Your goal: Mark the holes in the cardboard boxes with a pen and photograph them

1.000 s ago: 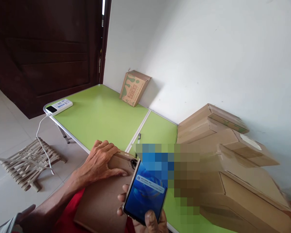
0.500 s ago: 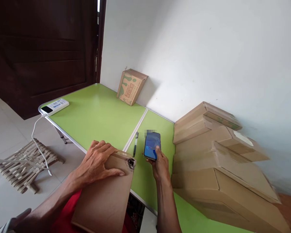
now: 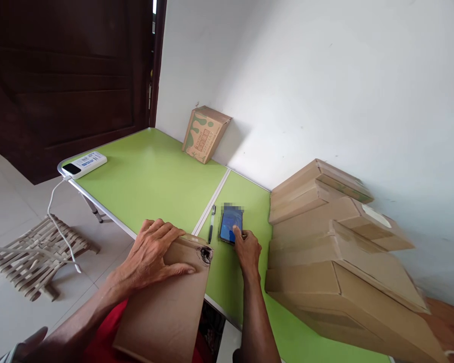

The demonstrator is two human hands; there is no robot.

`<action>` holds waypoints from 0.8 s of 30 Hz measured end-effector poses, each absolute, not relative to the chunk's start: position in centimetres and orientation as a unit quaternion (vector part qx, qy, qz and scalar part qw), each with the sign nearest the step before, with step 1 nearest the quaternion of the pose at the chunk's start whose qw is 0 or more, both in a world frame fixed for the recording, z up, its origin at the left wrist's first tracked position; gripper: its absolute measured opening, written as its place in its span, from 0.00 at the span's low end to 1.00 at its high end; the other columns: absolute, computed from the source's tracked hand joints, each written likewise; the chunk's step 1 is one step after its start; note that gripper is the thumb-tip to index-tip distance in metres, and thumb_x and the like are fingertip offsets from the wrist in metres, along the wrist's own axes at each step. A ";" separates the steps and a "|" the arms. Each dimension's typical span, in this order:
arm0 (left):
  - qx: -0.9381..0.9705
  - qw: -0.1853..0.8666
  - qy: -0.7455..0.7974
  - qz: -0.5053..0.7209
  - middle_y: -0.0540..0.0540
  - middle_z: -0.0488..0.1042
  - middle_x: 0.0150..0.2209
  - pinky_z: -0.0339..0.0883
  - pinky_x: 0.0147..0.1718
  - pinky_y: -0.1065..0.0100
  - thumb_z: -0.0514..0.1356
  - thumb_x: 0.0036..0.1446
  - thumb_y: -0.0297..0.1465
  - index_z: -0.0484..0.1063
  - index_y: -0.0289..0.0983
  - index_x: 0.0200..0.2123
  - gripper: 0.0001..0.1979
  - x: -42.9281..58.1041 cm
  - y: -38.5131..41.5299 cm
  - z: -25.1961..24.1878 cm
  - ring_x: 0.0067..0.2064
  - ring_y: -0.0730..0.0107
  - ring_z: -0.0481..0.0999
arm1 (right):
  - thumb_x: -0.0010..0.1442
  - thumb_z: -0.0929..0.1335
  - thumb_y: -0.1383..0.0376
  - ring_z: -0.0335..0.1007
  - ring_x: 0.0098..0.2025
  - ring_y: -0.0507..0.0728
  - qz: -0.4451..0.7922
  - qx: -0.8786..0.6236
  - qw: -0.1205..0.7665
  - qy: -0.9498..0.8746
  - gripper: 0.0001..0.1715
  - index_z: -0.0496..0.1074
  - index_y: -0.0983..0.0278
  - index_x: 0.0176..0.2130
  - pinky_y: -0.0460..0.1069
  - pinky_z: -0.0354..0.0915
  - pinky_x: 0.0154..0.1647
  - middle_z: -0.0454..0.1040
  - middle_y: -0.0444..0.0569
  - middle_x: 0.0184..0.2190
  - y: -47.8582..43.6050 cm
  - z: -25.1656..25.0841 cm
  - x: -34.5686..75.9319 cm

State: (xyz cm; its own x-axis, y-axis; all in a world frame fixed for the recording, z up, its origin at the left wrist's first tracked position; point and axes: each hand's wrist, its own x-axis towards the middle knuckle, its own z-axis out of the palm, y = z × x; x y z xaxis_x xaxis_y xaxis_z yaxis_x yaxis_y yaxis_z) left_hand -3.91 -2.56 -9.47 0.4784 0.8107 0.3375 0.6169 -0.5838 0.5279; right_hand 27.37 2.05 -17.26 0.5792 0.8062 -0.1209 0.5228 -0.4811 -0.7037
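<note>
Our right hand [image 3: 247, 249] grips a phone [image 3: 229, 219], thumb laid on its lit blue screen, at the green bench [image 3: 147, 171]; the phone's top edge is pixelated, and from this angle we cannot be certain whether its underside touches the surface. Nearer us and to the left of the phone, our left hand [image 3: 155, 249] clasps a brown box [image 3: 166, 312], fingers curled over its upper edge and thumb stretched along its broad face. A dark, ragged patch [image 3: 205, 255] marks the box's corner closest to the phone. Just left of the phone we see a pen [image 3: 211, 227], lying beside the pale seam that crosses the bench. To the right of the phone rises a stack of cardboard boxes [image 3: 333, 242], well apart from the printed carton [image 3: 202, 138] that stands by the wall, beyond the phone and to its left. Farther left of the phone, a white device [image 3: 87, 164] with a black panel sits near the bench's corner, above a woven stool [image 3: 30, 262] on the floor.
</note>
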 end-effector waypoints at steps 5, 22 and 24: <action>0.773 0.235 0.459 0.370 0.38 0.75 0.61 0.66 0.58 0.50 0.63 0.67 0.46 0.68 0.43 0.63 0.26 -4.9 -2.7 -11.2 0.60 0.49 0.75 | 0.71 0.70 0.52 0.75 0.52 0.61 0.156 -0.869 0.181 -0.433 0.19 0.76 0.64 0.49 0.62 0.70 0.57 0.78 0.52 0.49 1.4 -16.5 26.3; 0.664 0.377 0.477 0.435 0.37 0.62 0.74 0.45 0.76 0.42 0.41 0.72 0.58 0.55 0.42 0.76 0.40 -8.6 -5.8 -20.4 0.76 0.45 0.57 | 0.60 0.69 0.69 0.43 0.78 0.74 0.175 -0.637 0.232 -0.714 0.58 0.40 0.46 0.78 0.72 0.61 0.69 0.41 0.51 0.80 -14.4 -18.7 20.2; 0.653 0.398 0.476 0.434 0.37 0.68 0.70 0.48 0.75 0.42 0.39 0.71 0.59 0.59 0.43 0.75 0.41 -8.3 -6.0 -20.1 0.75 0.45 0.60 | 0.65 0.67 0.68 0.41 0.79 0.73 0.165 -0.614 0.258 -0.727 0.58 0.32 0.44 0.78 0.73 0.57 0.72 0.39 0.51 0.80 -16.4 -20.0 18.7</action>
State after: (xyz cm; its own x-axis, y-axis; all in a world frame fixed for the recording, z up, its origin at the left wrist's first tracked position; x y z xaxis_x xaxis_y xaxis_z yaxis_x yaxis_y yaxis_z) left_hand -8.30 -6.01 -20.06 0.1692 0.9676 0.1872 0.2760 -0.2288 0.9335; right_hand 18.69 -16.37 -19.97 -0.1128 0.9784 0.1733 0.8078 0.1918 -0.5574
